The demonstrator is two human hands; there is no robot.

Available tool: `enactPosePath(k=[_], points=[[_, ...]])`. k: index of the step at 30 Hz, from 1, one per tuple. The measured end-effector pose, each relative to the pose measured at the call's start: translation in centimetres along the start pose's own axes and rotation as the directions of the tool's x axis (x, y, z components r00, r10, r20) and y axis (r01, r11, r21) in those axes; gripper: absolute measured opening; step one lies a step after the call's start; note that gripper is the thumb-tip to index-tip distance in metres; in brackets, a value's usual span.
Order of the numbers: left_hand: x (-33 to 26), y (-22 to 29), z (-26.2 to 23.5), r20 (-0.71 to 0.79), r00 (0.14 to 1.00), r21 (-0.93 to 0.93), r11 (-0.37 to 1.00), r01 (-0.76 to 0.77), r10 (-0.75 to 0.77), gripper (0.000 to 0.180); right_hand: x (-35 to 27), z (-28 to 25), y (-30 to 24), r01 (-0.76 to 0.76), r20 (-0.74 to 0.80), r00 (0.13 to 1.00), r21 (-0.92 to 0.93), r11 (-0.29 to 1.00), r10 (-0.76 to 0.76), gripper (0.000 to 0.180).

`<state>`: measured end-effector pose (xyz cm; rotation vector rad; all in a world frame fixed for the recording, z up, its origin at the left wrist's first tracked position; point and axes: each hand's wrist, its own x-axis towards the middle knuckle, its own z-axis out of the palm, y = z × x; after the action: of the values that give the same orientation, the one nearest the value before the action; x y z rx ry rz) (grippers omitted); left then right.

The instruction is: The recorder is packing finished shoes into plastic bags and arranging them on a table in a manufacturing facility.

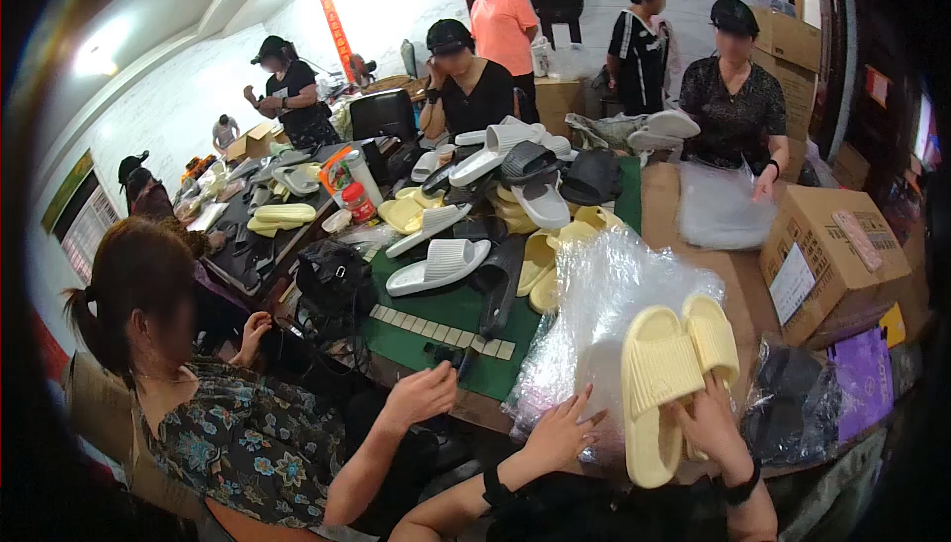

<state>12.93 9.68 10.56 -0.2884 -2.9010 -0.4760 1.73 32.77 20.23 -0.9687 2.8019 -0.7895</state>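
Observation:
A pair of pale yellow slide slippers is gripped in my right hand, whose fingers reach in between the two. The slippers stand tilted, one overlapping the other, with ribbed straps facing me. Just left of them, my left hand is spread with its fingers apart over the near edge of a heap of clear plastic bags. Whether its fingertips touch the plastic I cannot tell. Nothing shows in that hand. Part of my right hand's grip is hidden behind the slippers.
A pile of white, yellow and dark slippers covers the green tabletop. To the right are a cardboard box, bagged dark slippers and a purple bag. A co-worker's hand is close on my left; others work across the table.

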Motion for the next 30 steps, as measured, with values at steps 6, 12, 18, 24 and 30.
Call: enactPosePath(k=[6, 12, 18, 24, 30], points=[[0.6, 0.7, 0.9, -0.026, 0.999, 0.176, 0.984, -0.037, 0.043, 0.052, -4.6, -1.3, 1.7, -0.106, 0.099, 0.990, 0.028, 0.994, 0.103, 0.051], [0.7, 1.2, 0.5, -0.078, 0.996, 0.186, 0.982, -0.016, 0.031, 0.052, -5.1, -0.9, 1.7, -0.050, 0.039, 0.998, 0.006, 0.999, 0.050, 0.045], [0.7, 1.5, 0.6, -0.007, 1.000, 0.206, 0.978, 0.001, 0.000, 0.053, -5.4, 0.4, 1.1, 0.114, 0.003, 0.993, 0.145, 0.983, -0.116, 0.047], [0.0, 1.6, 0.0, -0.033, 0.999, 0.124, 0.992, 0.033, -0.029, 0.052, -5.8, 0.9, 1.1, 0.136, 0.074, 0.985, 0.219, 0.966, -0.155, 0.045], [0.1, 1.3, -0.5, 0.201, 0.979, 0.300, 0.953, -0.029, -0.034, 0.046, -5.8, 1.1, 1.2, 0.180, 0.046, 0.982, 0.103, 0.978, -0.186, 0.041]])
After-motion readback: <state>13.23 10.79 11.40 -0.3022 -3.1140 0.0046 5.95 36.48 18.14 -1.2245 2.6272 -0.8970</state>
